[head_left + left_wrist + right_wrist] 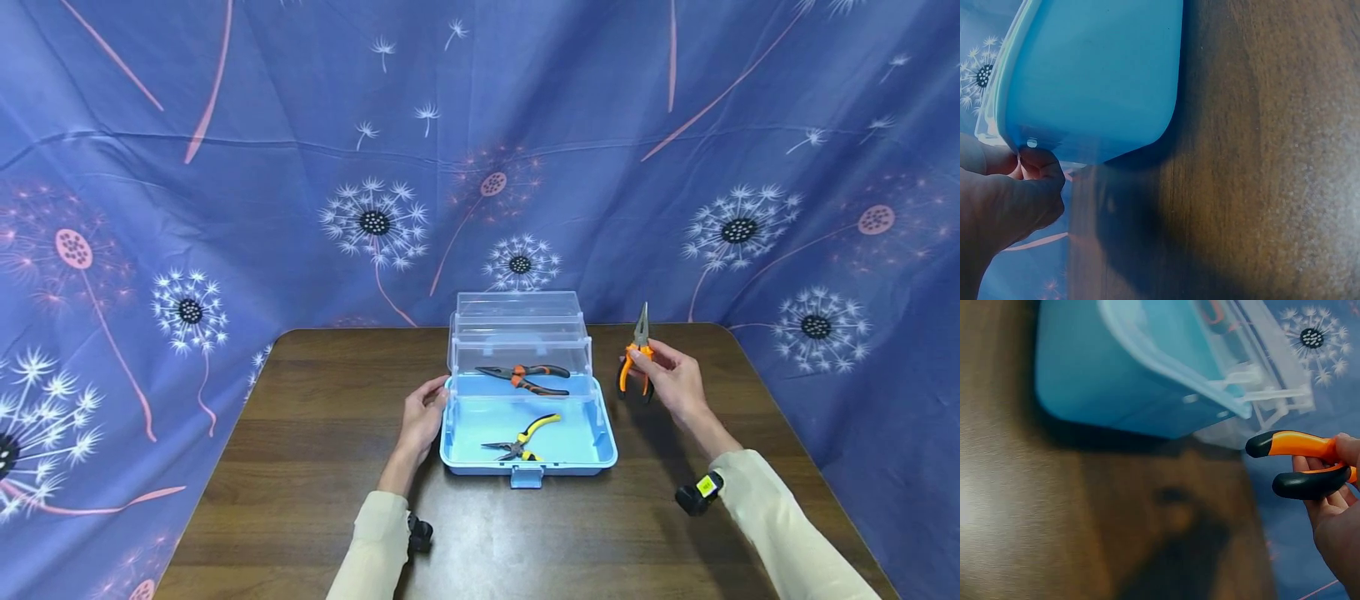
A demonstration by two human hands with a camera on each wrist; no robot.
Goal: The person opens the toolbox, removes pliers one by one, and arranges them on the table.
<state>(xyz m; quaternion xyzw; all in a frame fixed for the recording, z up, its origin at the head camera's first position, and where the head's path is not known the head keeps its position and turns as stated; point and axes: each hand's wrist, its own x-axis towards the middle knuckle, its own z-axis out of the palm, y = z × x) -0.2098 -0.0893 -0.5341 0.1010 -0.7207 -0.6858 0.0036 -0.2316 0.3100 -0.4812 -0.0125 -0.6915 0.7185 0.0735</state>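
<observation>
A blue toolbox (468,429) with a clear lid and fold-out tray stands open on the table. My left hand (422,421) pinches its rim at the left rear corner; thumb and fingertips meet on the edge in the left wrist view. To the right of the box, my right hand (678,385) holds needle-nose pliers (642,335) by their orange and black handles (1300,445), nose pointing up. Another pair of pliers (519,377), black and orange, lies in the clear tray (468,390). Yellow and black needle-nose pliers (517,447) lie on the box floor.
The brown wooden table (315,467) ends just behind the toolbox. A blue curtain (285,233) with dandelion prints hangs along the back and both sides. The box's front latch (527,477) hangs down, and the raised clear lid (517,304) stands at the rear.
</observation>
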